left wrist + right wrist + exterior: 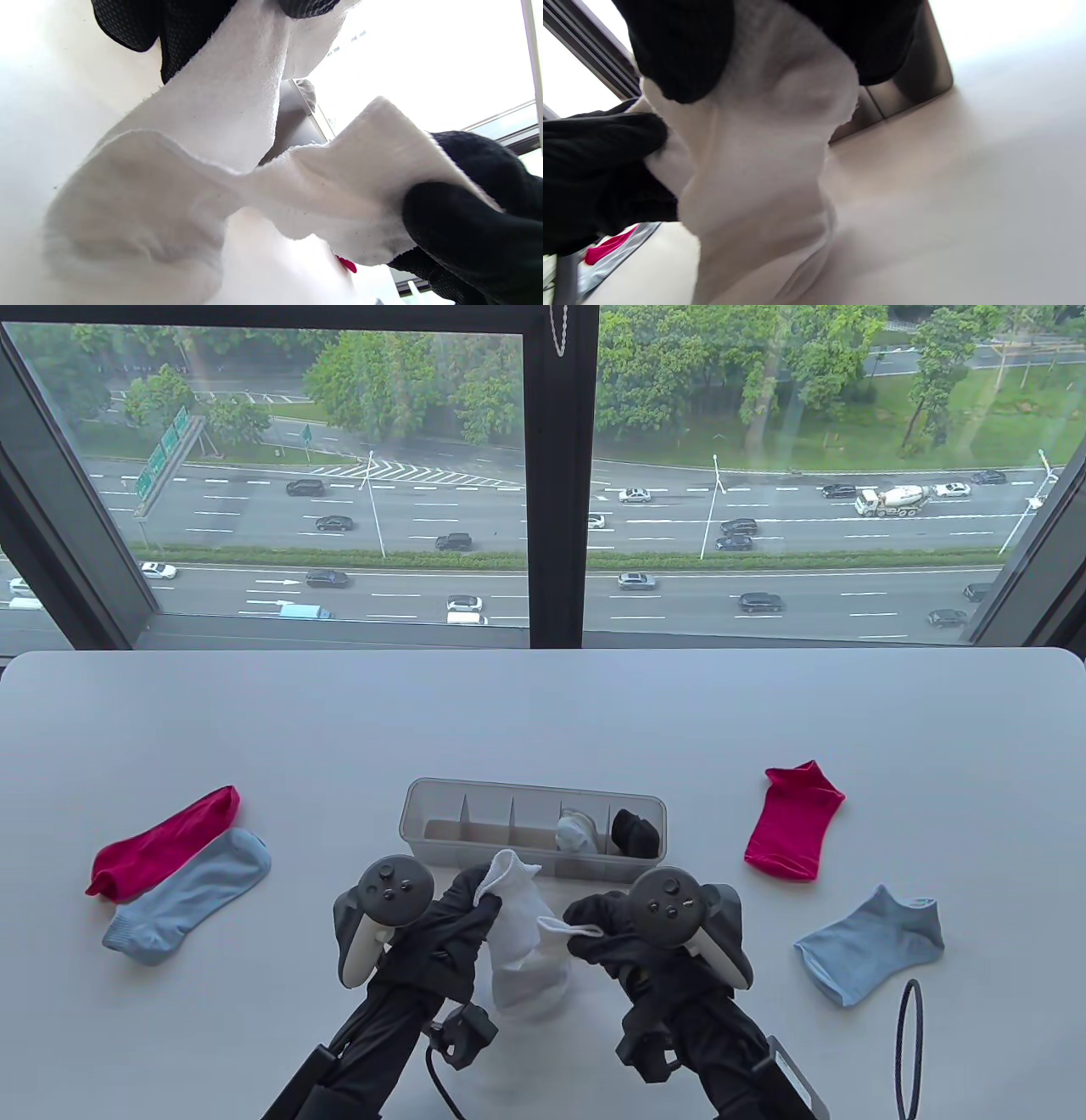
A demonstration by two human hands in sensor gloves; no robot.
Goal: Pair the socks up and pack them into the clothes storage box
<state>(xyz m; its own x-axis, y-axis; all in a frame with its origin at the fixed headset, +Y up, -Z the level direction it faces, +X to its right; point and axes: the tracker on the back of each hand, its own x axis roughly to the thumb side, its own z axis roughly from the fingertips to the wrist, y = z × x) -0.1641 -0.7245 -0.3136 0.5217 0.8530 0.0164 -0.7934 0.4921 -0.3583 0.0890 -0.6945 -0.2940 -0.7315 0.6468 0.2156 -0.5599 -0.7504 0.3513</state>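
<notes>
White sock (pixel 526 937) in both hands

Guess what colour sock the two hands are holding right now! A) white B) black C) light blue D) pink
A: the left hand and the right hand both grip the white sock in front of the storage box; the pink and blue socks lie untouched on the table.
</notes>
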